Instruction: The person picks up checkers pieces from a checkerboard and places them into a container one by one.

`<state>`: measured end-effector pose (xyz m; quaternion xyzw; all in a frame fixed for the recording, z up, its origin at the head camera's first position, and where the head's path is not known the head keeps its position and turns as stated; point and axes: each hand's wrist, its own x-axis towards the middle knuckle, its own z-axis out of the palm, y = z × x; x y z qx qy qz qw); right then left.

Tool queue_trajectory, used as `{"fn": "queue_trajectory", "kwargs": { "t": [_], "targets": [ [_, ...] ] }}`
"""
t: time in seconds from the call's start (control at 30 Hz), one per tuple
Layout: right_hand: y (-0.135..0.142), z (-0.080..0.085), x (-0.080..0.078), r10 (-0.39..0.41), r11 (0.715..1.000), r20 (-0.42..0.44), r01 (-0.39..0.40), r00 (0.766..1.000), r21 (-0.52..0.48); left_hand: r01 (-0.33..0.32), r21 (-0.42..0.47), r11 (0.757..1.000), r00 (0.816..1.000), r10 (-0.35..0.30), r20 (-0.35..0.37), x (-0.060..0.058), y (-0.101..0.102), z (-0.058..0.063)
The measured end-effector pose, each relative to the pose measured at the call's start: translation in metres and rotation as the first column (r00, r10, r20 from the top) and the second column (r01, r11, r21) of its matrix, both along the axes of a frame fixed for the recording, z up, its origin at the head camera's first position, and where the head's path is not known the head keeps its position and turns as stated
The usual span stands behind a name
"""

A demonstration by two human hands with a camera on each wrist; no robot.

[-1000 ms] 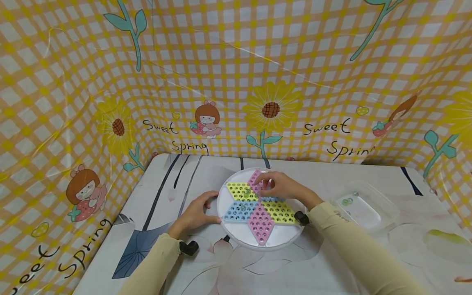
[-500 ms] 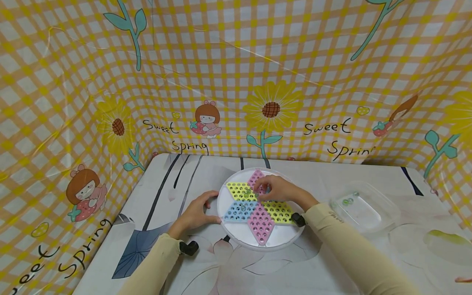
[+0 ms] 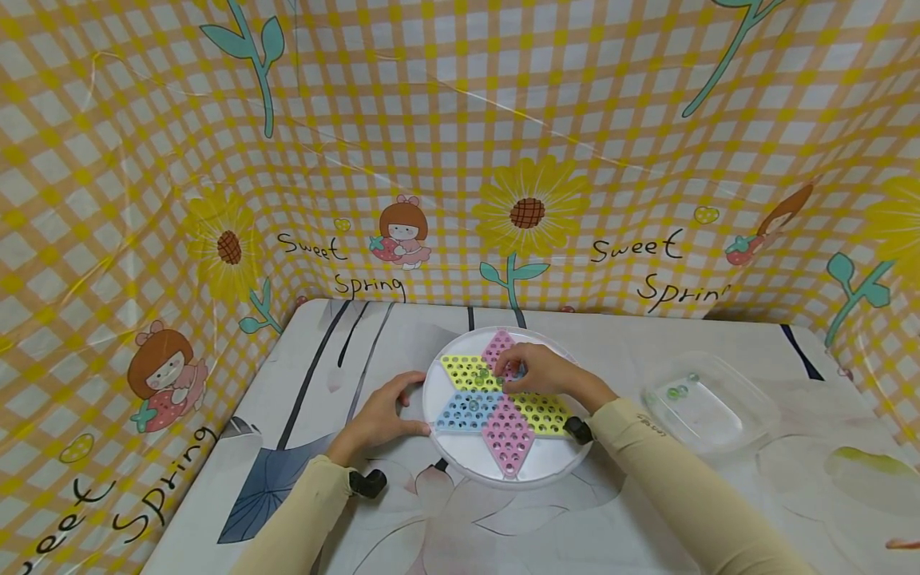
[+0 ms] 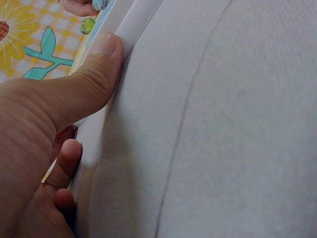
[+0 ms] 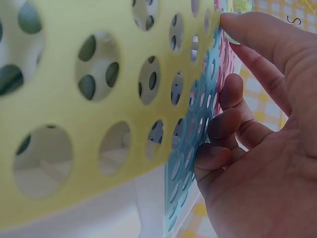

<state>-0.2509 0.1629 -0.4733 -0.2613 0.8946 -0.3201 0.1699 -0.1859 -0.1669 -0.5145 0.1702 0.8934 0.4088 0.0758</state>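
A round white Chinese checkers board [image 3: 460, 459] with a pink, yellow and blue star of holes lies on the table. My right hand [image 3: 541, 369] is over the star's centre, thumb and index finger pinching a pale green glass marble [image 5: 231, 39], mostly hidden by the fingers. Its other fingers [image 5: 225, 124] curl loosely close to the blue holes. Green marbles [image 3: 481, 376] sit by the yellow section's inner corner, and a clear marble [image 3: 473, 406] sits in the blue section. My left hand [image 3: 384, 413] rests at the board's left rim, its thumb [image 4: 101, 54] laid against the edge.
To the right of the board stands a clear plastic container [image 3: 755, 419] with several marbles [image 3: 677, 393] in its left part. A floral cloth [image 3: 431, 535] covers the table. Checked yellow curtains [image 3: 460, 144] enclose the back and sides.
My right hand has shifted slightly to the left over the board's centre, then nearly stopped. My left hand stays at the rim, and the board has not moved.
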Motion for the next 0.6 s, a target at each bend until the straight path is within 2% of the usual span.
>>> {"fn": "queue_trajectory", "kwargs": {
  "t": [0.6],
  "targets": [
    [-0.0004,0.0011,0.0027,0.014,1.000,-0.014,-0.015,1.000,-0.020,-0.003,0.002,1.000,1.000,0.003,-0.002,0.0008,0.0005,0.0007]
  ]
}}
